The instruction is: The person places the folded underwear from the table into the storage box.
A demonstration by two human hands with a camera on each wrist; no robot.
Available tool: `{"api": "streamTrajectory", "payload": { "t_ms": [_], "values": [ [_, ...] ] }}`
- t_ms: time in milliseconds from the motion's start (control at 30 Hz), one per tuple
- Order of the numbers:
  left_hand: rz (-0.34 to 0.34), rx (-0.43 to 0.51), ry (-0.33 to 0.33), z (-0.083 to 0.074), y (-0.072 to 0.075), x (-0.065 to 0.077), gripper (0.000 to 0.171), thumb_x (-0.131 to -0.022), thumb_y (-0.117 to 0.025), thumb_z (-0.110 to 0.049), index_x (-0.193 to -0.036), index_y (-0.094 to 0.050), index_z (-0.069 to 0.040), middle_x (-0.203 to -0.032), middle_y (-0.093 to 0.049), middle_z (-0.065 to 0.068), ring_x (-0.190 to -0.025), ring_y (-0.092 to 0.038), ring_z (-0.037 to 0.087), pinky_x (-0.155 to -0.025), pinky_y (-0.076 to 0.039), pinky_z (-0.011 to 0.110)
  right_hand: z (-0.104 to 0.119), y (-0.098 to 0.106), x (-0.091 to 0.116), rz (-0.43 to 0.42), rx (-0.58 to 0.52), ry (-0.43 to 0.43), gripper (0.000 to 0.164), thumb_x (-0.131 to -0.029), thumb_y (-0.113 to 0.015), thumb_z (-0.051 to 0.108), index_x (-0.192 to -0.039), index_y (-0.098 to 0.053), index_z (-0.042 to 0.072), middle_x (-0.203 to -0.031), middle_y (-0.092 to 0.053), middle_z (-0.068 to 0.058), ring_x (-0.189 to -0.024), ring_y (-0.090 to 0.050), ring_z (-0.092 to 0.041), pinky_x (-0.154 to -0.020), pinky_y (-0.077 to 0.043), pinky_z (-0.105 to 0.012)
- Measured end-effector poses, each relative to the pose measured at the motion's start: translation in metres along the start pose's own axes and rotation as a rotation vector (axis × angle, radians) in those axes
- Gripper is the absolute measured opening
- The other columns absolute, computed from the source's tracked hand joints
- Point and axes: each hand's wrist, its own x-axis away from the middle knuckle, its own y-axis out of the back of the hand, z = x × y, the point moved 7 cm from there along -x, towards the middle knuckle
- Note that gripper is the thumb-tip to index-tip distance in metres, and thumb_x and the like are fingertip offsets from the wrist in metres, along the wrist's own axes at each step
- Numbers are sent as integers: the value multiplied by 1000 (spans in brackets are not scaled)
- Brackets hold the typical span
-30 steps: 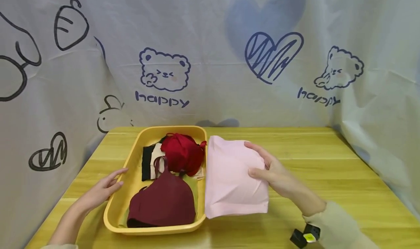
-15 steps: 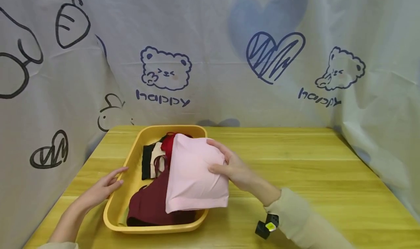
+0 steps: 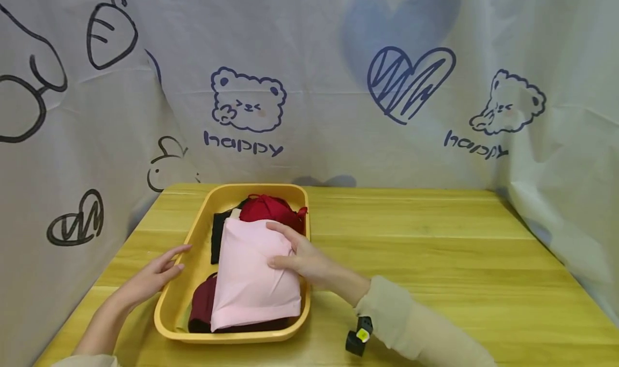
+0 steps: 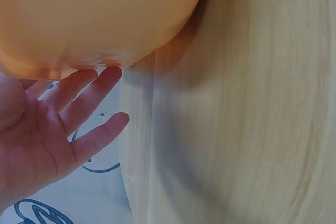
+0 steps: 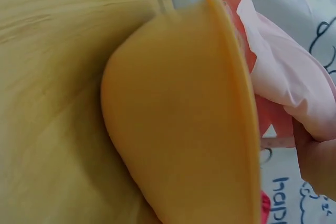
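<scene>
My right hand [image 3: 309, 257] pinches the right side of a folded pink bra [image 3: 251, 286] between thumb and fingers, over the yellow tray [image 3: 232, 336]. Beneath it, most of a maroon bra [image 3: 200, 305] is hidden. A red bra [image 3: 266, 208] shows at the tray's far end. In the right wrist view, the pink bra [image 5: 289, 61] stands above the rim, with a thin strap hanging below it. My left hand [image 3: 147, 281] rests its loosely spread fingers on the tray's left rim. The left wrist view shows the fingertips of that hand [image 4: 47, 135] at the tray's outer wall.
Black cloth [image 3: 218, 243] and a sliver of cream cloth [image 3: 235, 213] lie in the tray. A black device [image 3: 358, 337] hangs at the right wrist. The wooden table [image 3: 435, 259] extends to the right. White curtains with drawings [image 3: 329, 114] enclose the back and sides.
My right hand has carried the pink bra leftward from beside the tray to over it, then slightly lower, covering much of the maroon bra. My left hand has stayed at the rim.
</scene>
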Motion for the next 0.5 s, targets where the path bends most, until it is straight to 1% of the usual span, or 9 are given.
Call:
{"api": "streamTrajectory", "payload": {
  "t_ms": [67,133,167,267,400,500],
  "values": [
    [-3,-1,-6,0,0,0,46,-98,-40,-12,-136,-27,9,-127,-36,32,-61,-37,4,-49,-34,25,-4,-4,-4,-4,18,-4,66,-84,-58,-3,-141,-33,20,-127,-42,-12,-83,-57,-16,-71,-51,-28],
    [-5,8,-10,-1,0,0,46,-98,-40,-12,-136,-27,10,-126,-36,32,-54,-31,6,-47,-33,25,-7,-6,-7,-10,58,5,65,-83,-59,-2,-140,-35,18,-129,-41,-11,-90,-54,-16,-74,-49,-26],
    [-5,8,-14,-2,0,0,46,-98,-40,-11,-136,-27,10,-127,-36,33,-53,-31,6,-46,-32,25,-9,-7,-8,-13,75,10,65,-83,-59,-2,-140,-35,17,-130,-40,-12,-93,-52,-16,-75,-48,-25],
    [-3,6,-20,-4,0,0,46,-98,-40,-12,-136,-26,10,-129,-34,34,-53,-31,6,-47,-33,25,-15,-5,-11,-46,134,6,63,-82,-61,0,-139,-38,15,-133,-39,-11,-101,-47,-18,-79,-45,-25],
    [1,-1,-9,-2,0,-1,46,-98,-40,-12,-137,-26,9,-129,-34,34,-53,-31,6,-47,-33,24,-22,-1,-14,-84,232,-15,61,-81,-65,5,-137,-41,14,-134,-40,-11,-109,-44,-21,-91,-41,-34],
    [0,-5,-10,0,0,-2,46,-98,-40,-10,-136,-26,10,-124,-38,32,-53,-31,6,-48,-33,25,-25,0,-17,-94,381,-23,61,-81,-67,11,-136,-42,14,-135,-41,-10,-116,-41,-23,-99,-34,-40]
  ]
}}
